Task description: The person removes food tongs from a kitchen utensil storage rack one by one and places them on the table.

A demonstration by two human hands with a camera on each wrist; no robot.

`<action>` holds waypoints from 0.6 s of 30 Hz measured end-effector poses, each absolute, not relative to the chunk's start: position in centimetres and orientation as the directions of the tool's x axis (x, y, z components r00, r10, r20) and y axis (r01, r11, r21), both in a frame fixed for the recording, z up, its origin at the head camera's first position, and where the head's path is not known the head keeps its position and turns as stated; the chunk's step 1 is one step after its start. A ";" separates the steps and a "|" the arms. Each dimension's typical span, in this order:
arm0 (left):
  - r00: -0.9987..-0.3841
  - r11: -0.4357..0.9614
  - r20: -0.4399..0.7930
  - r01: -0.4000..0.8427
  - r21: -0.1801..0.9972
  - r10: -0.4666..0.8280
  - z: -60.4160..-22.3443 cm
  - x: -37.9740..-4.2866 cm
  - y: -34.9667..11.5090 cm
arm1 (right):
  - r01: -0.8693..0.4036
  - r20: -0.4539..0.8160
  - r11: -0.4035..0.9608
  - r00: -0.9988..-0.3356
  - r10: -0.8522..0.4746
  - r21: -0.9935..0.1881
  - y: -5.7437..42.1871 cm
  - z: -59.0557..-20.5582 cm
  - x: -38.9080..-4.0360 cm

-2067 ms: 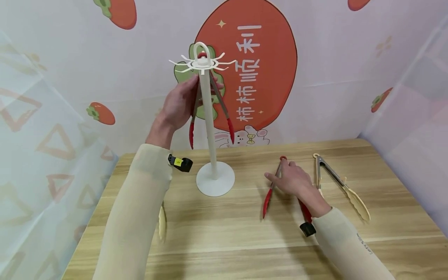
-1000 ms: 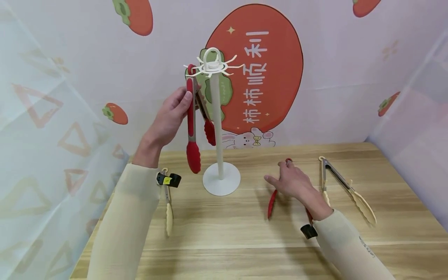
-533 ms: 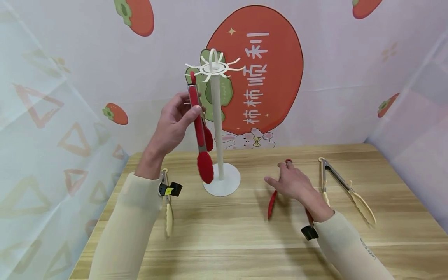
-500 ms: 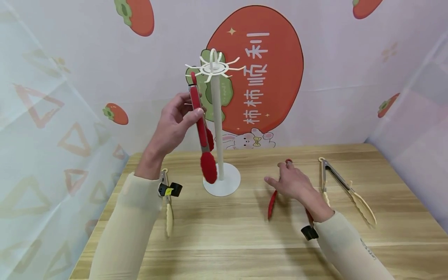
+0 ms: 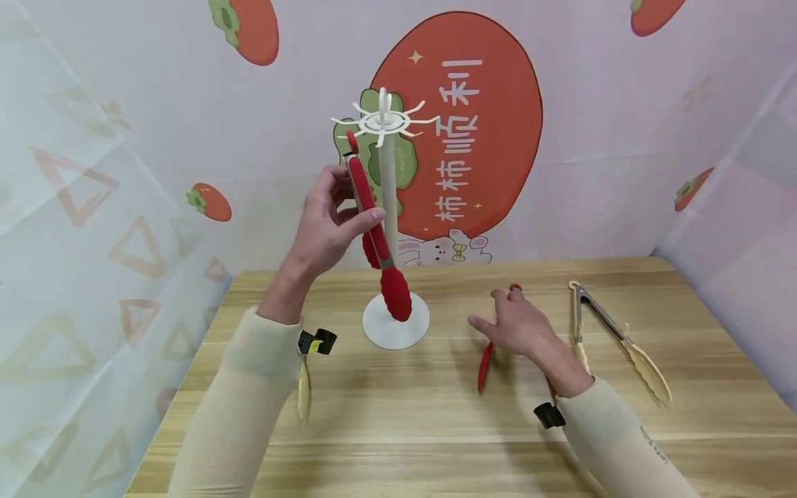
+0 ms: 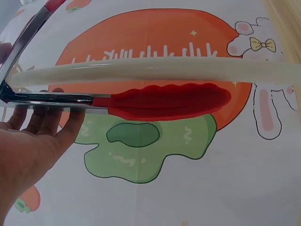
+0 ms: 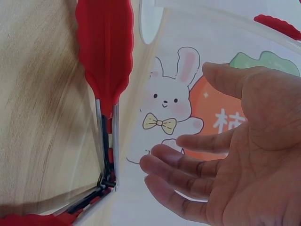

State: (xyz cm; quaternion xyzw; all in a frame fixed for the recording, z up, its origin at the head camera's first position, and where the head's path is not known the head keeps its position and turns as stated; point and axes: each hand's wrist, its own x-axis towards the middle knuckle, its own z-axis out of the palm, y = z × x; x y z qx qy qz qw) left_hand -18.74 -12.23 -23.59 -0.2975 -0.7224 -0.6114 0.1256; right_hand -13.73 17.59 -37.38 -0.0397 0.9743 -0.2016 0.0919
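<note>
In the head view my left hand (image 5: 333, 225) grips a pair of red-and-steel tongs (image 5: 369, 200) in front of the white hanging stand (image 5: 389, 183). The tongs slant, hanging-ring end up and red tips down to the right. Their red ring overlaps a left front hook of the stand. The left wrist view shows the tongs spread, one red tip (image 6: 169, 101) beside the white pole. My right hand (image 5: 519, 325) hovers over a second pair of red tongs (image 5: 486, 366) on the table; in the right wrist view its loosely bent fingers (image 7: 188, 176) hold nothing.
Cream-tipped tongs (image 5: 644, 370) lie spread on the wooden table (image 5: 398, 429) at the right. Another cream-tipped pair (image 5: 303, 394) lies at the left, partly hidden by my left sleeve. The stand's round white base (image 5: 380, 332) is near the back edge, before a printed wall sheet.
My left hand has brought the red tongs from behind the pole round to its left front and tilted them. The stand's top loop has turned from face-on to edge-on. My right hand stays put.
</note>
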 end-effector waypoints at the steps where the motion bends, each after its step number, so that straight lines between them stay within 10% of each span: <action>1: -0.793 0.081 0.544 0.583 0.808 0.275 -23.6 -18.7 -12.2 | -0.041 -0.162 0.915 -0.980 -0.115 -0.401 17.6 -37.4 -13.7; 18: -0.781 0.138 0.573 0.614 0.778 0.248 -24.1 -18.6 -12.4 | -0.085 -0.111 0.909 -0.984 -0.142 -0.408 17.6 -36.7 -13.5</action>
